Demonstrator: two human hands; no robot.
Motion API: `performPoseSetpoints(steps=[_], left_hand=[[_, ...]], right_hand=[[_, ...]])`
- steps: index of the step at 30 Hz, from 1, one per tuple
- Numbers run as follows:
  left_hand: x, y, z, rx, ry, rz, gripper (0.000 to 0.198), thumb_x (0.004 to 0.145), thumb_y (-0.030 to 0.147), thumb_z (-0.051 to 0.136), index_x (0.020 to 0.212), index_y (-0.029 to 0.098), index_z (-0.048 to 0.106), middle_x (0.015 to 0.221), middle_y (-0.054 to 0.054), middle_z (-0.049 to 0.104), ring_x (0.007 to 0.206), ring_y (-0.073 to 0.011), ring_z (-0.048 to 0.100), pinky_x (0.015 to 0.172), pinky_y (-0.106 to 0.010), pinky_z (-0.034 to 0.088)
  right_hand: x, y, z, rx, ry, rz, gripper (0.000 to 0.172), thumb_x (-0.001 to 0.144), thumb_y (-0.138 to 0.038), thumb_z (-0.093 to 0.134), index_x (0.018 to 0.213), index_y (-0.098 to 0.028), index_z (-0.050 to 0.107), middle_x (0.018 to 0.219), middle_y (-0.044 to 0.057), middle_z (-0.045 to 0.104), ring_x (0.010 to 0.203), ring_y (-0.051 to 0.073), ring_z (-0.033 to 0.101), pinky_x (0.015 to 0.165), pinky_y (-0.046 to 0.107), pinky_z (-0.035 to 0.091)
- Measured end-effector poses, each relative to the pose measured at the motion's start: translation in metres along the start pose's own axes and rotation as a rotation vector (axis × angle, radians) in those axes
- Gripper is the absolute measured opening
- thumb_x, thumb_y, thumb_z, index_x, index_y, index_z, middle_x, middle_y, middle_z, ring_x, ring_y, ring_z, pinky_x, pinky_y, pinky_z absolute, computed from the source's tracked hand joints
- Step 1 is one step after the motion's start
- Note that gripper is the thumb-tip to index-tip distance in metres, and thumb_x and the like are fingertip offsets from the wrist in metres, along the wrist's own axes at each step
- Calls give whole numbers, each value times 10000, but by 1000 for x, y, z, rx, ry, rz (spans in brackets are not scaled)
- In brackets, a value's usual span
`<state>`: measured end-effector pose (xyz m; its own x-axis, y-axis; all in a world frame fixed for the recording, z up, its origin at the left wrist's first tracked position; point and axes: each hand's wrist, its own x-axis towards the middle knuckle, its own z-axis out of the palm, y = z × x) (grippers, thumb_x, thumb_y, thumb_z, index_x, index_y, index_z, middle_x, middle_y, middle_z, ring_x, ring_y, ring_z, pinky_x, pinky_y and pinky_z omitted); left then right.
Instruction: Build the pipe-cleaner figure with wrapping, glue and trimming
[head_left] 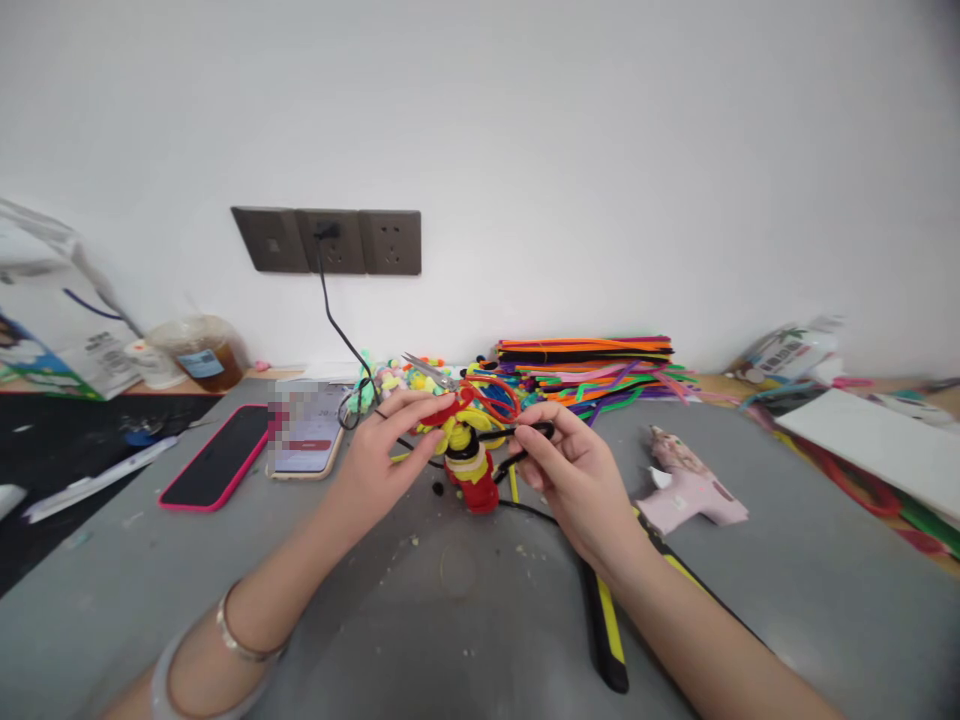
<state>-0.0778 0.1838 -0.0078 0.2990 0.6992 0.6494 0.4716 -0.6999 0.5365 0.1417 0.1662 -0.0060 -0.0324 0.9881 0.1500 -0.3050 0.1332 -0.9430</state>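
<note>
A small figure (475,480) of wound pipe cleaners, red below with cream, yellow and black bands, stands upright on the grey mat. My left hand (390,447) is closed on its red and yellow top, with thumb and fingers at the left side. From the black band a black pipe cleaner (495,435) runs right and bends into a loop. My right hand (566,470) pinches that loop between thumb and fingers. Beneath my right forearm lie black and yellow handles (606,625), their far ends partly hidden by the hand.
Red-handled scissors (491,395) and a pile of colourful pipe cleaners (585,350) lie behind the figure. A pink glue gun (686,485) rests at right. Two phones, one pink-edged (217,458) and one light (311,440), lie left. A black cord (328,310) hangs from the socket.
</note>
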Motion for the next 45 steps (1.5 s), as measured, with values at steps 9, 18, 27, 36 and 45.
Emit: performPoseSetpoints(steps=[9, 18, 27, 36, 45], left_hand=[[-1, -1, -1, -1, 11, 0, 315, 1028, 228, 541, 1308, 260, 683, 1240, -82, 731, 1197, -197, 666, 1033, -348, 541], [0, 4, -1, 16, 22, -31, 241, 1005, 258, 565, 1209, 243, 693, 1183, -77, 770, 1096, -216, 714, 1081, -412, 517], [-1, 3, 0, -36, 2, -166, 270, 989, 292, 586, 1205, 227, 735, 1169, -79, 808, 1026, -228, 767, 863, -334, 617], [-1, 10, 0, -74, 8, -135, 299, 943, 259, 641, 1216, 217, 755, 1062, -61, 838, 820, -190, 777, 785, -297, 626], [-2, 10, 1, -93, 5, -33, 334, 950, 188, 647, 1267, 244, 736, 929, -32, 791, 774, -144, 728, 761, -261, 608]], right_hand=[[0, 1, 1, 38, -12, 29, 385, 696, -424, 926, 922, -232, 681, 852, 7, 811, 726, 160, 790, 682, 251, 632], [2, 3, -2, -34, 13, 33, 412, 675, -466, 930, 794, -207, 634, 774, 42, 808, 648, 202, 797, 592, 274, 642], [0, 1, 0, -180, -10, -89, 425, 704, -502, 904, 760, -234, 578, 721, -33, 633, 652, 167, 716, 639, 305, 623], [0, 9, 0, -332, -71, -178, 338, 760, -453, 847, 780, -230, 594, 734, -16, 611, 694, 155, 616, 665, 282, 548], [-1, 12, -7, -630, -75, -286, 126, 838, -301, 750, 807, -220, 659, 741, 4, 647, 651, 159, 554, 617, 286, 462]])
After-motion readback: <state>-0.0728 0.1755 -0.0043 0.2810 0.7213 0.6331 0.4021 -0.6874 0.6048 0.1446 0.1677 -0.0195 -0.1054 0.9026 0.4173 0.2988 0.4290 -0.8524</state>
